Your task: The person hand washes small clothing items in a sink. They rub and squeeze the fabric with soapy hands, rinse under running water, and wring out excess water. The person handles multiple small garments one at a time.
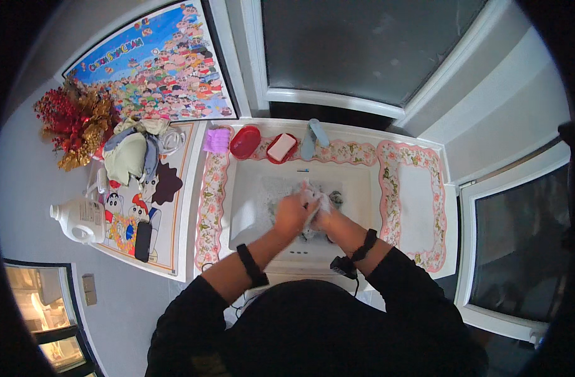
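Note:
Over a white basin (252, 188) my left hand (291, 214) and my right hand (327, 219) come together on a bunched, pale wet cloth (318, 197). Both hands grip it, and white foam seems to cling to it. Beneath them lies dark, sudsy wet fabric or water (336, 198), partly hidden by my hands; I cannot tell which. Behind the basin, a pale pink bar of soap (281, 147) rests in a red soap dish (271, 158). A second red dish (245, 141) stands to its left.
A light blue brush-like item (311, 141) and a purple sponge or cloth (216, 140) lie on the floral-edged ledge (353, 153). On the left table are a white jug (82, 220), a black phone (143, 241), piled clothes (127, 155) and red-gold artificial flowers (75, 122). A window (363, 52) is behind.

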`<action>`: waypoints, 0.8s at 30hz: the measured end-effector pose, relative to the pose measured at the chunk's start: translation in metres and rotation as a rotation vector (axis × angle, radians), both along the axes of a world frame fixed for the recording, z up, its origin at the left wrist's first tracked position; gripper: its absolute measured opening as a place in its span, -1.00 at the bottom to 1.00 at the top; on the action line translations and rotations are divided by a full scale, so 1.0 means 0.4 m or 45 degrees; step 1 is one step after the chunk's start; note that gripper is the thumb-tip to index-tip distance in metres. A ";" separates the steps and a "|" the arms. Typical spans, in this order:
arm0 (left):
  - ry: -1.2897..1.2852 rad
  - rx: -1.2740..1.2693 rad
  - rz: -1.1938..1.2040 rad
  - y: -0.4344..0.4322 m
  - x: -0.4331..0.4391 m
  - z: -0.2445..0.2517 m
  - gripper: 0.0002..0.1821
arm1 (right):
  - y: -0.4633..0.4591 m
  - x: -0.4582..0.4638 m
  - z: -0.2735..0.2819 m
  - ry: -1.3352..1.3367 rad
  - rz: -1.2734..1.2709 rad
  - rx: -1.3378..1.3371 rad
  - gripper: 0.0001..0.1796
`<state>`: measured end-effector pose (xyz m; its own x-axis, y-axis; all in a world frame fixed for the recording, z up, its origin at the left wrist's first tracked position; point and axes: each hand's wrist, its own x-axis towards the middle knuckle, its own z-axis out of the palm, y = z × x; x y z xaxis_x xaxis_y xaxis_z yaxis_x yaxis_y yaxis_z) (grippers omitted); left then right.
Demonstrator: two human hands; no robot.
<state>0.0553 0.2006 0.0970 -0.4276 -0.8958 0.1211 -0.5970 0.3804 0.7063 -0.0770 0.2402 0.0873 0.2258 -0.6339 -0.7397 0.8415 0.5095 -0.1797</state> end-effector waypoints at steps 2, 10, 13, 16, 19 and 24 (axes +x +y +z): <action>0.069 0.013 0.067 -0.022 0.019 -0.004 -0.49 | 0.033 -0.017 -0.026 0.677 0.573 -0.258 -0.38; 0.843 1.115 -0.051 -0.072 0.107 0.068 -0.73 | 0.022 -0.108 0.052 1.304 0.559 -1.064 -0.49; 1.037 1.206 -0.061 -0.045 0.099 0.069 -0.70 | 0.022 -0.120 0.103 0.952 0.629 -0.776 -0.57; 1.145 1.226 -0.146 -0.045 0.104 0.056 -0.65 | 0.021 -0.106 0.128 1.269 0.632 -0.805 -0.62; 1.165 1.375 -0.137 -0.045 0.118 0.049 -0.56 | 0.022 -0.078 0.146 1.372 0.648 -0.894 -0.63; 1.216 1.725 -0.042 -0.038 0.138 0.061 -0.58 | 0.048 -0.076 0.196 1.068 0.810 -0.800 -0.65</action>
